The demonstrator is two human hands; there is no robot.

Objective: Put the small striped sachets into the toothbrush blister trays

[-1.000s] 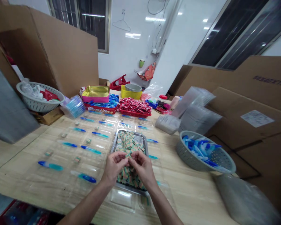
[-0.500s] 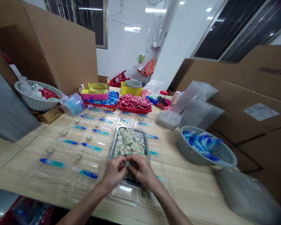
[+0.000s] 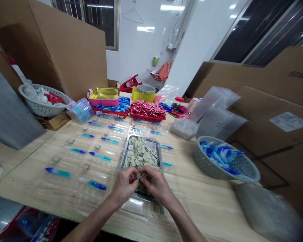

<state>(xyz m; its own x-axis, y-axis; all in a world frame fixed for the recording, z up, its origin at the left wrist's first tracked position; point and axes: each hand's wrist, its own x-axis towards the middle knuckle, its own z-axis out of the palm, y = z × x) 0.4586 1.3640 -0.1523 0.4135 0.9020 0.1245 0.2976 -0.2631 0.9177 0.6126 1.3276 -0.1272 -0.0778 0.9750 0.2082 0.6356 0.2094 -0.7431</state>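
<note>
A metal tray (image 3: pixel 161 158) heaped with small tan-and-green square pieces (image 3: pixel 141 153) lies at the middle of the table. Over its near end, my left hand (image 3: pixel 126 183) and my right hand (image 3: pixel 155 183) meet with fingertips pinched together. Between them is a small piece of the same kind, mostly hidden by the fingers. Left of the tray, clear plastic blister trays (image 3: pixel 73 188) hold blue pen-like items (image 3: pixel 99 156), and small square pieces (image 3: pixel 86 167) sit in some compartments. Part of the clear plastic extends under the metal tray.
On the right stands a grey basket (image 3: pixel 195 158) of blue items, near stacked clear plastic boxes (image 3: pixel 184 128). Red packets (image 3: pixel 148 109) fill a red tray at the back, beside a pink tin (image 3: pixel 104 102). Another grey basket (image 3: pixel 44 110) is at left. Cardboard boxes (image 3: pixel 275 97) flank the table.
The view has shifted slightly, so the scene sits a little further right. My hands stay together over the tray's near end, with fingers slightly shifted.
</note>
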